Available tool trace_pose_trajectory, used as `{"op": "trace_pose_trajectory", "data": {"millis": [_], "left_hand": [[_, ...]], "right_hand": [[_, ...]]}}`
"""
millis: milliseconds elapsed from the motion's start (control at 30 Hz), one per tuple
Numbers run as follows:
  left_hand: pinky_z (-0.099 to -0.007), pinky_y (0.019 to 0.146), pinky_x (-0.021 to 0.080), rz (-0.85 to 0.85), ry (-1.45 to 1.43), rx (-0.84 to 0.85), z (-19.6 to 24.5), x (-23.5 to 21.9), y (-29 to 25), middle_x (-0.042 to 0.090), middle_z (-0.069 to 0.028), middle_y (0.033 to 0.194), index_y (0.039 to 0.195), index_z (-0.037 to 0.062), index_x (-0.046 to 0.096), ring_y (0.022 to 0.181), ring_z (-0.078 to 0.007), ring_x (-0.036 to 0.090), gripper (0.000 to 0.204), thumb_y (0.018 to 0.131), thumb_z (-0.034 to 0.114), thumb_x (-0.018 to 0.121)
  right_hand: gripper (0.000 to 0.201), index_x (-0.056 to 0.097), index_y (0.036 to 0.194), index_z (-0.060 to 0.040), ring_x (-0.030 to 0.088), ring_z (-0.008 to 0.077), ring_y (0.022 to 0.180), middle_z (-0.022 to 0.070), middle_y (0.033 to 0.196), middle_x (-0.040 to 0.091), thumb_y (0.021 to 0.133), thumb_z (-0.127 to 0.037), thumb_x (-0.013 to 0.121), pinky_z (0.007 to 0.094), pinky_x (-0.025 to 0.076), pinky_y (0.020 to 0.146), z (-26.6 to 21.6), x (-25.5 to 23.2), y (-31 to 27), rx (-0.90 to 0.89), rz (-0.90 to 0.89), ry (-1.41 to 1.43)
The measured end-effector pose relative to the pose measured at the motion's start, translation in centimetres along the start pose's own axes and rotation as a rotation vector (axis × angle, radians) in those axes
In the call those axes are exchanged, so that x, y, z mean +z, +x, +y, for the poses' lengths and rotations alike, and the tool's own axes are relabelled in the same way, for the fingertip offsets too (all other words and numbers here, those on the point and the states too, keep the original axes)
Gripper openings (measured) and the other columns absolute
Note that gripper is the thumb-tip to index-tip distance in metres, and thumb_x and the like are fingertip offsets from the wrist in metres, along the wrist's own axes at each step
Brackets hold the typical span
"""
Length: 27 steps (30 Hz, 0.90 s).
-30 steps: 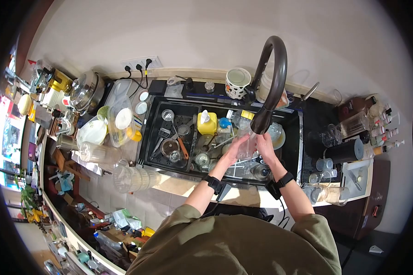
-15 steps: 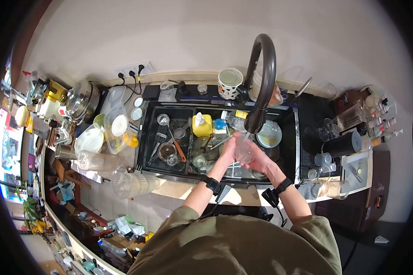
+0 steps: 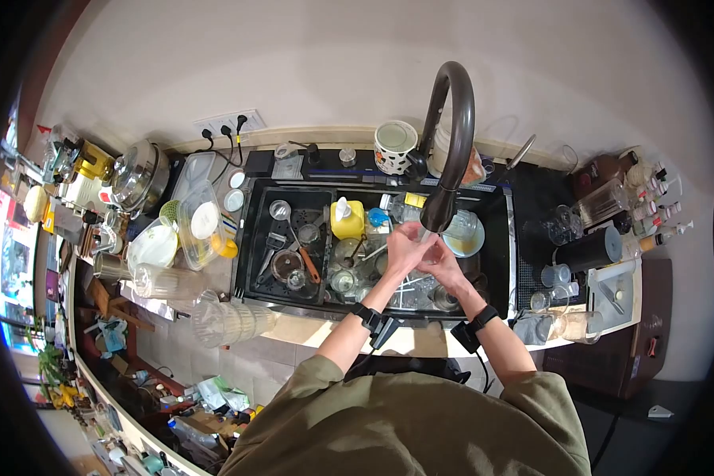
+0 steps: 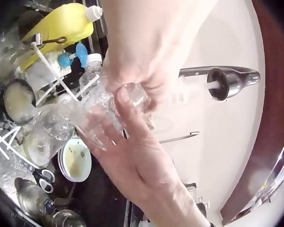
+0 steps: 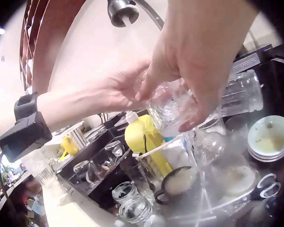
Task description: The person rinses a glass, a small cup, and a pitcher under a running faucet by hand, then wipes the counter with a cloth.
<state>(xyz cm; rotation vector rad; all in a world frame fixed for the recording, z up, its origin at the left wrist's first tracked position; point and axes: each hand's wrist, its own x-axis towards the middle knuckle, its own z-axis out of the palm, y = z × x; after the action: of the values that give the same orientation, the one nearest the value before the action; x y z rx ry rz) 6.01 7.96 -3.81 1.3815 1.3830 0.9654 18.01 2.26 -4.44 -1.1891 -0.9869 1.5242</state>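
Observation:
Under the dark faucet (image 3: 440,208), both hands hold a clear cup (image 5: 168,111), with water running over it. My left hand (image 3: 406,247) grips one end of the cup, fingers curled over it in the left wrist view. My right hand (image 3: 444,268) holds it from the other side, its thumb pressed along the clear wall in that view. Much of the cup is hidden behind fingers in the head view. Below lies the sink basin full of dishes, with a small dark-rimmed pan (image 5: 179,180), scissors (image 5: 267,187) and white straws (image 4: 52,71).
A yellow pump bottle (image 3: 347,218) stands on the sink's middle edge. Stacked bowls (image 3: 466,236) sit at the basin's right. The left basin holds a ladle (image 3: 280,210) and an orange-handled tool (image 3: 309,266). Clear pitchers (image 3: 222,319) crowd the left counter.
Both hands have turned the clear cup under the faucet. My left hand has come up over it, and my right hand has shifted round its lower side. The head view has shifted slightly.

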Motion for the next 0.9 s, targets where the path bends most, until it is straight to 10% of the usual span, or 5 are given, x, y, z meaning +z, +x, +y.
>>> {"op": "trace_pose_trajectory", "data": {"millis": [100,400,600,700,900], "left_hand": [[-0.0272,0.071,0.051,0.012,-0.149,0.163,0.5,-0.9,-0.3,0.068,-0.0068,0.089,0.099,-0.0012,0.064,0.08,-0.0128,0.063,0.039,0.068,0.014,0.081],[-0.0265,0.086,0.049,-0.304,-0.763,-0.009,0.4,-3.4,-0.6,0.062,-0.0026,0.106,0.113,0.0016,0.059,0.1,-0.0126,0.057,0.042,0.075,0.004,0.076],[-0.0296,0.081,0.05,-0.129,-0.507,-0.326,0.2,-1.1,-0.5,0.063,-0.0094,0.105,0.122,-0.0001,0.052,0.093,-0.0153,0.061,0.048,0.081,0.016,0.072],[-0.0303,0.077,0.051,-0.148,-0.499,-0.547,-0.1,-0.6,0.1,0.064,-0.013,0.103,0.127,-0.0016,0.047,0.088,-0.0174,0.064,0.056,0.082,0.021,0.071],[-0.0291,0.079,0.05,-0.173,-0.606,-0.305,0.0,-1.3,-0.9,0.063,-0.0077,0.103,0.119,0.0013,0.049,0.093,-0.0161,0.062,0.041,0.084,0.016,0.067]], "right_hand": [[0.059,0.05,0.121,-0.0061,0.059,0.0152,0.102,0.0064,0.11,0.062,0.072,-0.009,0.082,0.032,0.048,0.09,0.7,0.3,0.4,-0.193,0.075,-0.224],[0.064,0.051,0.121,-0.0034,0.058,0.0156,0.103,0.0068,0.114,0.059,0.068,-0.014,0.085,0.0317,0.047,0.091,-3.9,-0.7,-0.5,0.298,-0.275,0.071],[0.078,0.047,0.124,0.0005,0.06,0.0251,0.104,0.0088,0.114,0.06,0.063,-0.025,0.089,0.0372,0.049,0.089,-2.5,-0.6,-0.9,-0.224,0.214,-0.87],[0.071,0.049,0.124,-0.0031,0.059,0.0201,0.104,0.0114,0.118,0.057,0.066,-0.017,0.087,0.0353,0.049,0.089,-3.2,-0.5,-1.7,-0.282,0.238,-0.886],[0.077,0.045,0.131,-0.0044,0.058,0.0185,0.101,0.0099,0.12,0.055,0.066,-0.013,0.086,0.0319,0.049,0.086,-5.6,-1.3,-2.5,0.159,0.015,-0.024]]}}
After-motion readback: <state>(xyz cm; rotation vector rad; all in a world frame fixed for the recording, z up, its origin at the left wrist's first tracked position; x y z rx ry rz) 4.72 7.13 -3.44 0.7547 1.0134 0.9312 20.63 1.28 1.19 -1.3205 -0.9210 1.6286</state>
